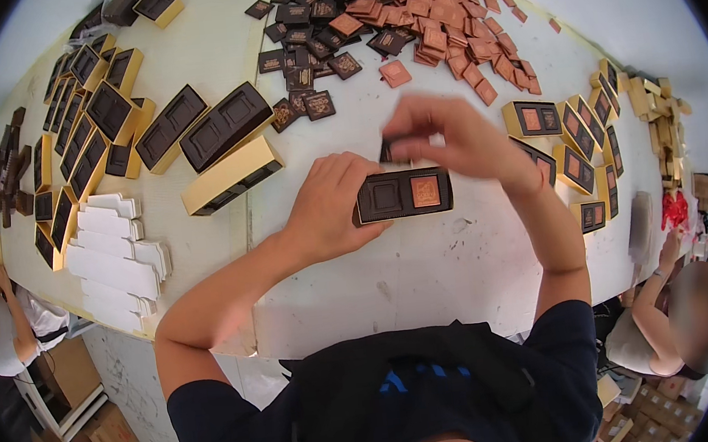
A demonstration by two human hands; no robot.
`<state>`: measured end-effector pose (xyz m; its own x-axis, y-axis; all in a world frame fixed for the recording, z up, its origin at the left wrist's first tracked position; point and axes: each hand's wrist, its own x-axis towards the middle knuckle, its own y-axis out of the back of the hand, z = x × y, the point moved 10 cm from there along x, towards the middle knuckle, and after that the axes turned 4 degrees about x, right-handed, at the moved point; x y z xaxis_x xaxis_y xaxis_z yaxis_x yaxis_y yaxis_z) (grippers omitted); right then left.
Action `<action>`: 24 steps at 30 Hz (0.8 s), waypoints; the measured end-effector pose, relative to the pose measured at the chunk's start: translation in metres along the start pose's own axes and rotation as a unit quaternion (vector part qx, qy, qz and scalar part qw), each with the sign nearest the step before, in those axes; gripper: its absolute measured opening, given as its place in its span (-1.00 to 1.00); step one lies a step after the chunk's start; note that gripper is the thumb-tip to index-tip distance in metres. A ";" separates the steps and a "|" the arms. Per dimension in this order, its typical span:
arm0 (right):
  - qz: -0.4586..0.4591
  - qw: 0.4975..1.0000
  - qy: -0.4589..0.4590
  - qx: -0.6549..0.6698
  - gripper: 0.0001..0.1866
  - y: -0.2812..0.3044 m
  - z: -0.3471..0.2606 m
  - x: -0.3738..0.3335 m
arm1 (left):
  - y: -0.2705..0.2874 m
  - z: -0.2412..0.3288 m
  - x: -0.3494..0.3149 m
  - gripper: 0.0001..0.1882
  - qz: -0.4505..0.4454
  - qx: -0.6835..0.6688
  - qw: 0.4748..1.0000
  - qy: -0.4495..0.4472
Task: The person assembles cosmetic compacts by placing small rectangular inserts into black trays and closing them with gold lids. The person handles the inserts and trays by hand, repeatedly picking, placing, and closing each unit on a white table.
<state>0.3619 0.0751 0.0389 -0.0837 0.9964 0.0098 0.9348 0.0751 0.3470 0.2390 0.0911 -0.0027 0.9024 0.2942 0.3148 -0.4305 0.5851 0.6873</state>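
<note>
Half done, I judge: the left hand point(331, 199) curls its fingers round the centre box point(385, 196), copper square point(425, 191) in, one slot bare, the right hand point(450, 131) seemingly pinches a dark square point(389, 150), and filled boxes point(579, 131) lie toward three o'clock, empty boxes point(111, 112) toward ten.

Whitish surface point(336, 295) scuffed in places. Dark squares point(299, 36) and copper-coloured squares point(441, 35) heaped at far side (few strewn loose). Gold-sided boxes point(111, 110) with dark inserts grouped at left, white card pieces point(122, 260) layered nearer. Part-filled boxes point(577, 131) clustered at right.
</note>
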 end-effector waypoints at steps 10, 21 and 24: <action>0.153 0.949 0.151 -0.231 -0.70 -0.038 -0.014 -0.050 | 0.002 0.002 0.001 -0.31 0.010 -0.010 1.000 -0.016; 0.112 0.879 0.112 -0.450 -0.36 -0.081 -0.003 -0.081 | -0.003 0.002 0.000 -0.29 0.013 0.006 1.000 -0.014; 0.123 0.866 0.087 -0.476 -0.35 -0.077 -0.001 -0.082 | 0.001 0.005 0.001 -0.28 0.008 0.021 1.000 -0.019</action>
<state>0.2967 -0.0127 0.0121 -0.0495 0.9508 0.3059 0.2298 -0.2873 0.9299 0.2397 0.0888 0.0017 0.8956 0.2743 0.3503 -0.4449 0.5474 0.7088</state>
